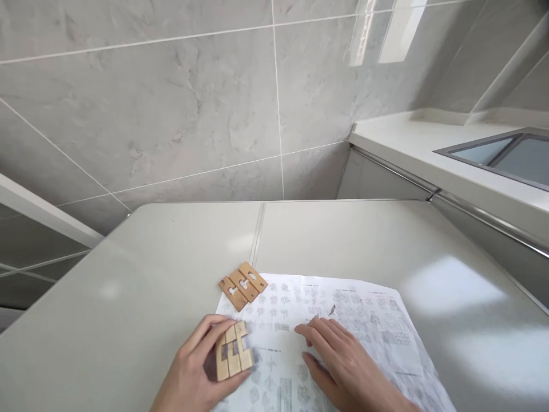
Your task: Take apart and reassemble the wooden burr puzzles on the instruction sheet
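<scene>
My left hand (198, 361) is closed around a small group of pale wooden puzzle pieces (234, 363) set side by side, gripping them between thumb and fingers. Notches cut into these pieces leave gaps through the group, and one bears a faint mark. Over the middle of a printed paper sheet (295, 337), my right hand (338, 357) hovers or rests with thumb and fingers apart and nothing in it. Beyond my left hand lie three browner notched wooden pieces (242, 286) in a row, on the sheet's top left corner, with handwritten numbers on them.
A pale glossy table (180, 246) with a seam holds everything. Grey wall tiles (214, 103) rise behind it. At the right stands a white counter (403, 134) with a metal-framed inset (506, 151). A tiny dark scrap (332, 309) shows on the paper.
</scene>
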A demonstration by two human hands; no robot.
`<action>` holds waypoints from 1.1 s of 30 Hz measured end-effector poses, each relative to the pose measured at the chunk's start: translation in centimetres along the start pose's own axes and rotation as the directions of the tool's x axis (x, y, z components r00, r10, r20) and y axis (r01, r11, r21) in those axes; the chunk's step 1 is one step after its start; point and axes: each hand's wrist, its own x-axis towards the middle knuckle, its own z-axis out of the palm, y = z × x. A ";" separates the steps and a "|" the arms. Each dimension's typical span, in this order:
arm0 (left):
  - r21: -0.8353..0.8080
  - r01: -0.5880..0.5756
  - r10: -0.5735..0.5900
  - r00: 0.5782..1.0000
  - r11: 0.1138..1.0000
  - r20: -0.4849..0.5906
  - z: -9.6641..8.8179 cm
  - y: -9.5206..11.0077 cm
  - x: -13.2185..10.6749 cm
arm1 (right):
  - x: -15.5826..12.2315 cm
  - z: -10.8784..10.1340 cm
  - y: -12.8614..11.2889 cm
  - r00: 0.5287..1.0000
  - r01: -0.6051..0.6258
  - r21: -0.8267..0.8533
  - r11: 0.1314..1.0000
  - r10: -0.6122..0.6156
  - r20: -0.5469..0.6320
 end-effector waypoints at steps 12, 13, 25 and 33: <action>0.097 0.170 -0.140 0.957 0.981 -0.255 0.1 -3.7 0.4 | 0.0 0.3 0.4 1.000 0.025 0.015 1.000 -0.025 -0.005; 0.101 0.170 -0.138 0.954 0.980 -0.265 0.4 -3.7 0.4 | -0.1 0.3 0.5 1.000 0.023 0.015 1.000 -0.023 0.005; 0.180 0.191 -0.134 0.948 0.965 -0.288 1.6 -3.9 0.1 | 0.1 0.1 0.5 0.999 0.047 -0.006 0.999 -0.047 -0.022; -0.262 0.275 -0.350 0.885 0.925 -0.307 -1.0 -7.8 5.1 | 0.2 0.7 1.0 0.997 0.041 0.027 0.999 -0.040 -0.063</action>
